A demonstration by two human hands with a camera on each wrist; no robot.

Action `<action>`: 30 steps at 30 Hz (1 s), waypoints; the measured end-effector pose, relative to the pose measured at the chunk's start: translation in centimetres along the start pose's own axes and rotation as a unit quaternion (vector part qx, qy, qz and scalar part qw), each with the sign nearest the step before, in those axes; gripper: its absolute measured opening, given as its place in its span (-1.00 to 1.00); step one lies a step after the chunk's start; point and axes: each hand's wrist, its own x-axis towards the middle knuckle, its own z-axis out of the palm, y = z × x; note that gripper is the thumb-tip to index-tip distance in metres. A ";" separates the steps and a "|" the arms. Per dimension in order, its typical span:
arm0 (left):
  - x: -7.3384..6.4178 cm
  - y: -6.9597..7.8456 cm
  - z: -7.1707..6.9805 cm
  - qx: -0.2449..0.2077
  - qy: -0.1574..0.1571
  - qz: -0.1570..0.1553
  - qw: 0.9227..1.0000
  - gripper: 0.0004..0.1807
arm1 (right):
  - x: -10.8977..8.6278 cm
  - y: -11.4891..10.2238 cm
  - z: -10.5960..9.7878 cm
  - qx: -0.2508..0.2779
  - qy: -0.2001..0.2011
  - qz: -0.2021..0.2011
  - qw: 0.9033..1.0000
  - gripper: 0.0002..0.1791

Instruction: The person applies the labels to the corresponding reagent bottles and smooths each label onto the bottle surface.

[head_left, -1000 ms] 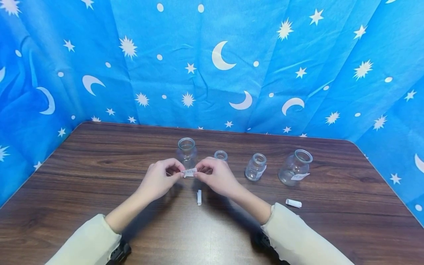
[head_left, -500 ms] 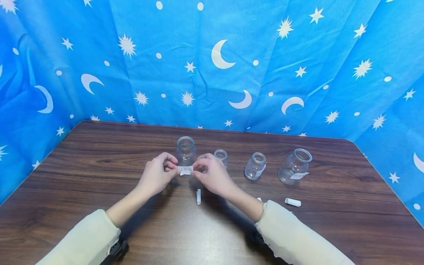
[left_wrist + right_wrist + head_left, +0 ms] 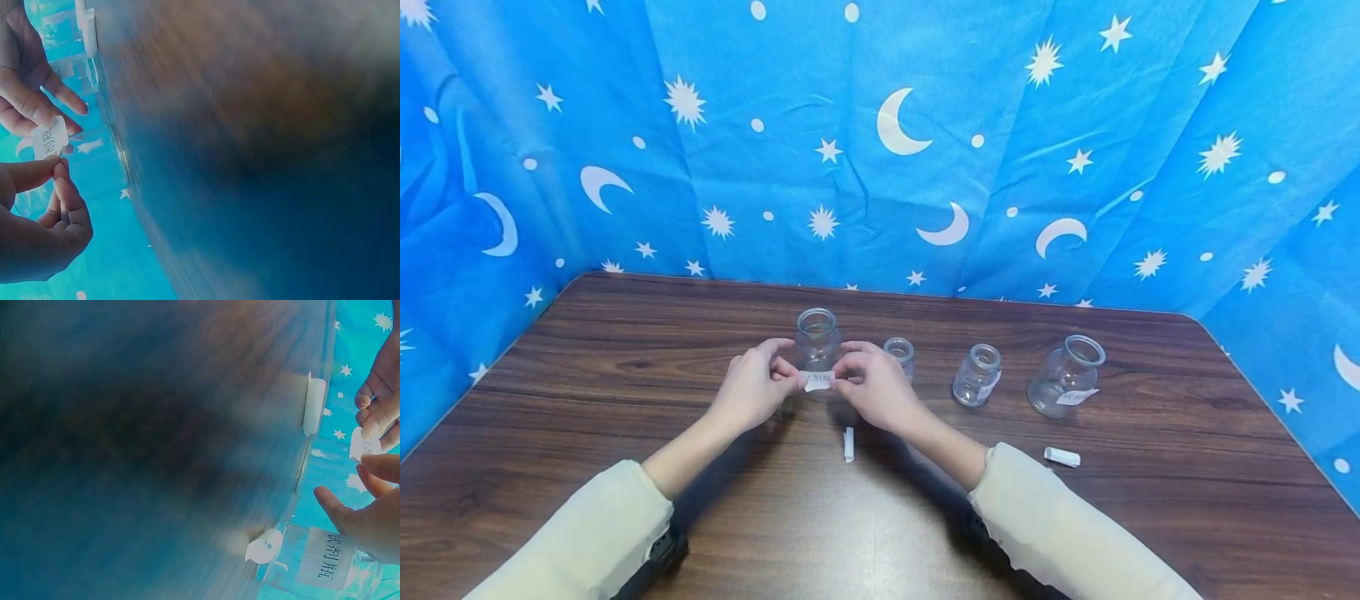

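Note:
A small white label (image 3: 817, 381) with handwritten characters stretches between both hands. My left hand (image 3: 752, 387) pinches its left end between thumb and index finger. The right end is pinched by my right hand (image 3: 876, 387); the left wrist view shows the label (image 3: 50, 139) between the two sets of fingertips. Directly behind it stands a clear glass jar (image 3: 817, 342), mouth up, and the label overlaps its lower front in the head view. A smaller glass jar (image 3: 900, 354) is partly hidden by my right hand.
To the right stand a small glass jar (image 3: 976, 380) and a wide one (image 3: 1060, 379), each bearing a white label. Curled white paper pieces (image 3: 848, 445) lie on the brown wooden table (image 3: 880, 525), another paper roll (image 3: 1062, 457) farther right. A blue curtain (image 3: 820, 167) hangs behind.
Both hands have moved slightly left and away from me with the label, bringing it in front of the leftmost jar. The label now faces me more squarely. The jars have stayed in place.

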 end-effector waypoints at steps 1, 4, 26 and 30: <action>0.1 0.0 0.0 0.003 -0.001 0.001 1.000 -0.49 | 0.1 0.0 0.0 -0.002 0.001 0.000 1.000 -0.96; 0.2 -0.1 -0.2 0.009 -0.003 0.002 1.000 -0.50 | 0.2 0.1 0.1 -0.008 0.005 0.000 1.000 -0.96; 0.3 -0.5 -0.7 0.052 0.002 0.020 0.998 -0.61 | 0.8 -0.1 0.7 -0.073 0.050 -0.004 0.996 -0.85; 0.4 -0.7 -0.8 0.050 -0.007 0.039 0.998 -0.59 | 0.8 -0.1 0.6 -0.047 0.046 0.013 0.998 -0.72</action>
